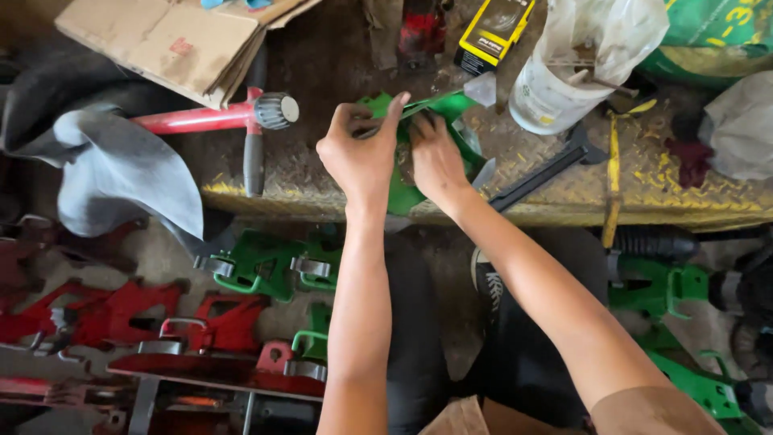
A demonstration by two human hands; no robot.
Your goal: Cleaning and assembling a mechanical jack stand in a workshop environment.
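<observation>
Both my hands work on a green painted metal part [403, 193] that rests on the edge of a worn yellow checker-plate bench [564, 201]. My left hand [362, 153] grips the part's upper left side, its thumb raised over the top edge. My right hand [435, 157] presses on the part's middle and upper right, its fingers closed over it. Much of the part is hidden under my hands.
A red-handled hammer [241, 117], folded cardboard [173, 40], a grey cloth [121, 173], a white plastic tub [551, 93], a yellow-black box [491, 32] and a black wrench [547, 173] lie on the bench. Green [262, 262] and red [121, 310] metal parts cover the floor below.
</observation>
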